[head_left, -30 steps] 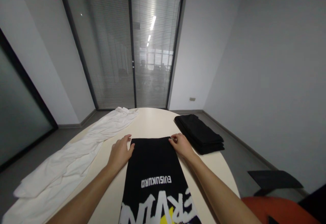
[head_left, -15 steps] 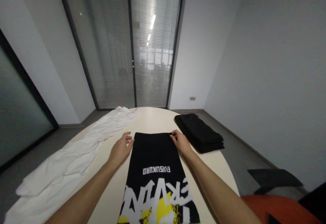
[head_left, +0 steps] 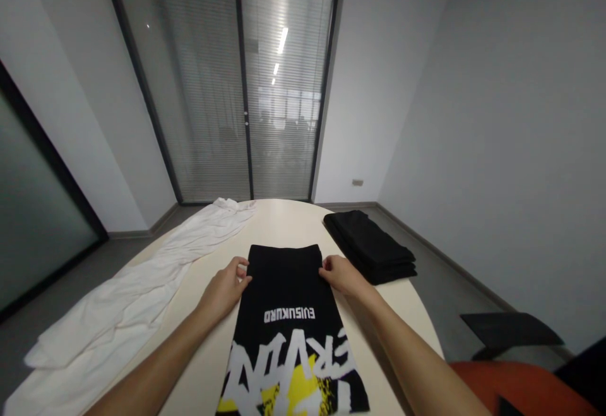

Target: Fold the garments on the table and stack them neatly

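Black printed garment (head_left: 286, 286), lower centre of the frame: lying on the table (head_left: 279, 223), sitting higher in view than a second ago. Left hand (head_left: 223, 286): resting at its left edge, lower than before. Right hand (head_left: 343, 274): resting at its right edge, no longer at the top corner. Both grips: staying narrow; I cannot tell whether either is pinching cloth.

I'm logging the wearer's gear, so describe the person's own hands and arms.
Both the left hand and the right hand are bare, with no gloves. No sleeve shows on the left forearm or right forearm, and I can make out no watch, bracelet or ring. Nail details are too small to tell.
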The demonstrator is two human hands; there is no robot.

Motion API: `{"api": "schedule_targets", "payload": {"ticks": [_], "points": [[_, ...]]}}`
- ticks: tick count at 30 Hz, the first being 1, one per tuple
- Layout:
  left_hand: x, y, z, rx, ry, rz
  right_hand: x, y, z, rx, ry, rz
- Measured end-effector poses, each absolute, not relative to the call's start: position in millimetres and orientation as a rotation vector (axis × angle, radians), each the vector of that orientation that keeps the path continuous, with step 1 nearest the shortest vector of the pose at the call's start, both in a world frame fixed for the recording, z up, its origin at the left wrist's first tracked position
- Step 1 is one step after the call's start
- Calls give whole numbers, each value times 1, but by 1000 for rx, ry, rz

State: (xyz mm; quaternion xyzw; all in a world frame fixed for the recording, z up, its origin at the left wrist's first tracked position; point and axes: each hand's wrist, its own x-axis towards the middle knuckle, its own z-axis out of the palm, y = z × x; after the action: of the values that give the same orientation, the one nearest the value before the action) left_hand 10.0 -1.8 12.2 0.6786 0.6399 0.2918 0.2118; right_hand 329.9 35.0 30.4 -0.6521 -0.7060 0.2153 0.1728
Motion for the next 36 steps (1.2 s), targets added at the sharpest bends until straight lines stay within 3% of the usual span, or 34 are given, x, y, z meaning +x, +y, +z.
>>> {"api": "schedule_targets", "payload": {"ticks": [8,15,19,27,36], "points": [[13,21,9,1785,1629,1170,316,59,27,-1813,-1862,389],[8,-10,21,1998,1805,781,340,45,37,-1923,-1969,608],[13,-6,18,2021,1700,794,347,40,31,-1803,-2065,793],[19,16,8,1807,1583,1160,329,52,29,-1854,-1883,408],[15,-7,13,1948,1765,847,342,37,35,-1872,-1912,625]]}}
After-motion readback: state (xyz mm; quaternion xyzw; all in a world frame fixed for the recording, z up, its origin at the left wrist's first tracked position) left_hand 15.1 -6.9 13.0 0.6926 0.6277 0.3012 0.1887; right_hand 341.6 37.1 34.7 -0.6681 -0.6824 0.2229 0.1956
